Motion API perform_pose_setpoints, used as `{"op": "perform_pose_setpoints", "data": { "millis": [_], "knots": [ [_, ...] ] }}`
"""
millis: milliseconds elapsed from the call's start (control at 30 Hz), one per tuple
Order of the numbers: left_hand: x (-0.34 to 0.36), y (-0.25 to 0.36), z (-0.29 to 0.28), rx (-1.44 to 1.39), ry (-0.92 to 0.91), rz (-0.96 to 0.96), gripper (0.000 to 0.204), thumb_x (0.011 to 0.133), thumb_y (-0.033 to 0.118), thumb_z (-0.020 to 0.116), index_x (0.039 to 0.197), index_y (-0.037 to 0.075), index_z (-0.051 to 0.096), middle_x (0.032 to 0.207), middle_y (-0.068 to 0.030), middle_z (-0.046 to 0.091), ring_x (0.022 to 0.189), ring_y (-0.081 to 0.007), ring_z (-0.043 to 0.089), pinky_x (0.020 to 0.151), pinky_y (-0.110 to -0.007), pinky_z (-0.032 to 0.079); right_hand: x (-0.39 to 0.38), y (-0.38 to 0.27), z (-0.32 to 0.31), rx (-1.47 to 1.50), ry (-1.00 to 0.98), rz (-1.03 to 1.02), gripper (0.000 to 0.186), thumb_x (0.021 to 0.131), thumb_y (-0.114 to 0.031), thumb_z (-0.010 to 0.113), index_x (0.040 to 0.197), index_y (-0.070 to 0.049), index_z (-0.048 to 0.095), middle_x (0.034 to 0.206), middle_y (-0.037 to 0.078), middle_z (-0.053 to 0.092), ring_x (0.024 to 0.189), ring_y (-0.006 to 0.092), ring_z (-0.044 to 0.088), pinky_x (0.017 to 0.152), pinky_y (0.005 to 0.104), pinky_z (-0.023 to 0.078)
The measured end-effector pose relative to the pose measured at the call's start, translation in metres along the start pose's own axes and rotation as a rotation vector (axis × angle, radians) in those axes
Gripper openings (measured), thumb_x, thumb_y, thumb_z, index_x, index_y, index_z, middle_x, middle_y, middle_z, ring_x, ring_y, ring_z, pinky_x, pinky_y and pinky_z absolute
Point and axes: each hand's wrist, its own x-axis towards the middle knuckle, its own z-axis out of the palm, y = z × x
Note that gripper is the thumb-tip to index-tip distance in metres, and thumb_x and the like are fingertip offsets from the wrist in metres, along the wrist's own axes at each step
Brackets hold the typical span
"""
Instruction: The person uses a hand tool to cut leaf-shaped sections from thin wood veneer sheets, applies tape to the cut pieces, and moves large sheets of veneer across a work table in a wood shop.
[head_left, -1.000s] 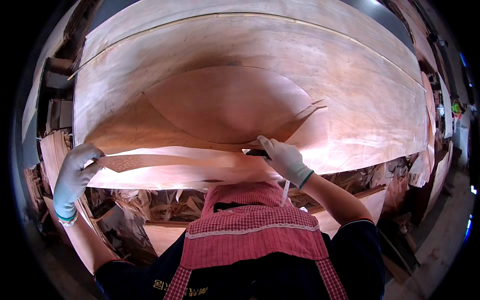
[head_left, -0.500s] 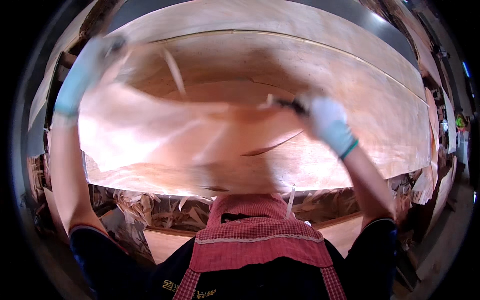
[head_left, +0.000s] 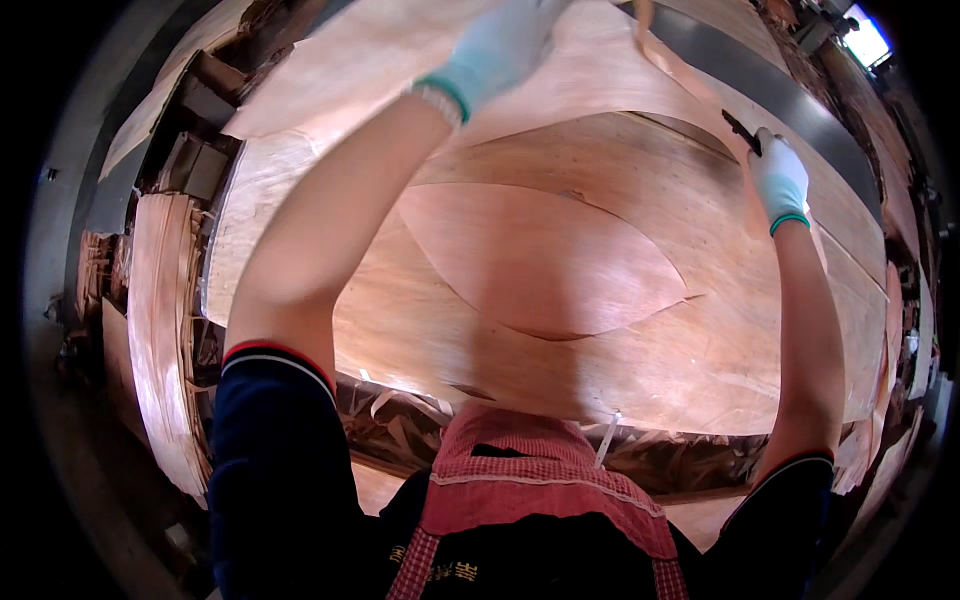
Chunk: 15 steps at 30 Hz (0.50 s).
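In the head view, we look down over our red checked apron (head_left: 545,480) at a wide stack of thin wood veneer sheets (head_left: 560,300) lying on the tabletop. Both our arms are stretched forward and up over the stack.

Our left hand (head_left: 495,45), in a pale glove with a green cuff, is near the top edge of the picture. It is blurred, so we cannot tell for sure if it is clenched; it seems to be closed on the far part of a lifted veneer sheet (head_left: 400,60) which rises toward us and covers the upper left of the stack. Our right hand (head_left: 778,178), in the same kind of glove, is clenched around a small dark tool (head_left: 742,130), perhaps a knife, and the tip points up and to the left. A narrow strip of veneer (head_left: 675,62) hangs between the two hands, a little nearer to the left one.

The lifted sheet lies in front of us and above the hands, and its long axis runs from left to right across the tabletop. The left hand is the one nearer to it; the right hand stands apart at its right side. On the top sheet of the stack we see a curved crack (head_left: 560,335), below both hands. At the left, other piles of veneer (head_left: 160,330) stand beside the tabletop.
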Motion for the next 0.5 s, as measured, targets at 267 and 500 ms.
{"op": "perform_pose_setpoints", "data": {
  "millis": [267,500],
  "knots": [
    [-0.134,0.175,-0.129,-1.017,-0.645,-0.272,0.041,0.087,0.013,0.057,0.128,0.011,0.055,0.142,-0.0122,0.045,0.126,-0.0335,0.047,0.101,-0.046,0.041,-0.071,0.025,0.029,0.548,0.367,-0.115,0.031,0.085,-0.018,0.071,0.110,-0.002,0.061,0.101,0.023,0.061,0.090,0.0428,0.057,0.079,0.0449,0.047],
    [-0.120,0.240,-0.158,-1.206,-0.688,-0.430,0.024,0.086,0.009,0.053,0.108,0.007,0.065,0.113,-0.0108,0.061,0.103,-0.0313,0.057,0.088,-0.043,0.044,-0.268,0.035,0.053,1.278,-0.405,0.387,0.023,0.096,-0.022,0.061,0.098,0.000,0.065,0.079,0.003,0.064,0.067,0.0092,0.058,0.058,0.0251,0.049]
  ]
}}
